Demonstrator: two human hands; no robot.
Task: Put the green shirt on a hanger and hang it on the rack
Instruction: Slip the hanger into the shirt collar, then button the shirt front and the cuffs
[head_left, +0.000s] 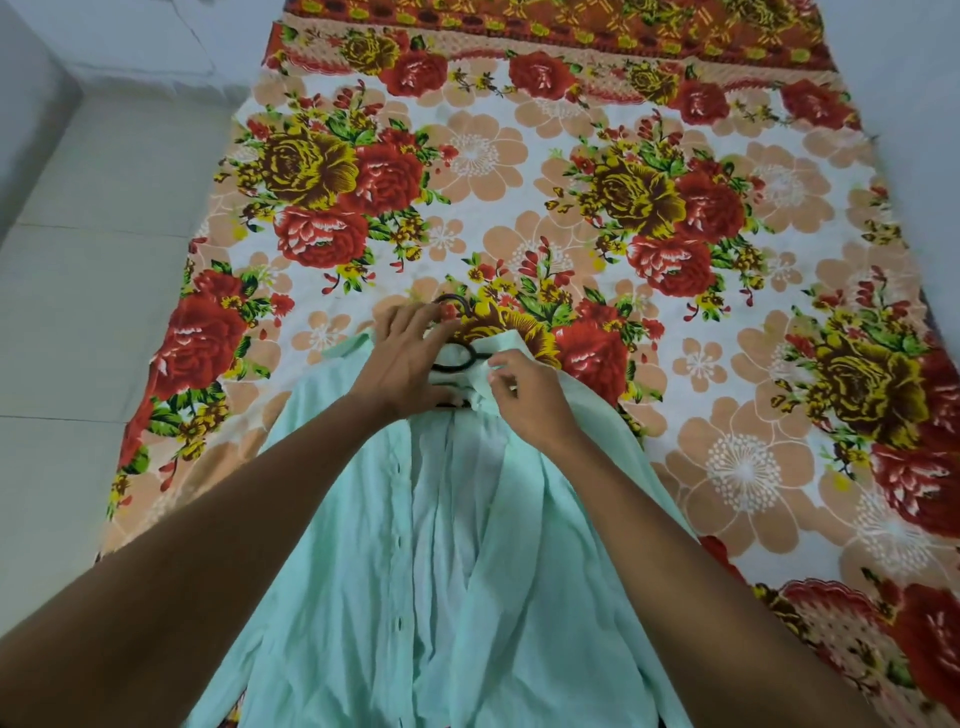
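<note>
A pale green button shirt lies spread on the flowered bedsheet, its front open and its collar pointing away from me. A dark hanger sits at the collar, with its hook sticking out past the neckline; most of it is hidden under cloth and hands. My left hand lies over the hanger's neck, fingers curled around it. My right hand pinches the collar's right side between thumb and fingers.
The bedsheet covers a mattress that runs away from me. Pale floor tiles lie to the left and a white wall stands beyond. No rack is in view.
</note>
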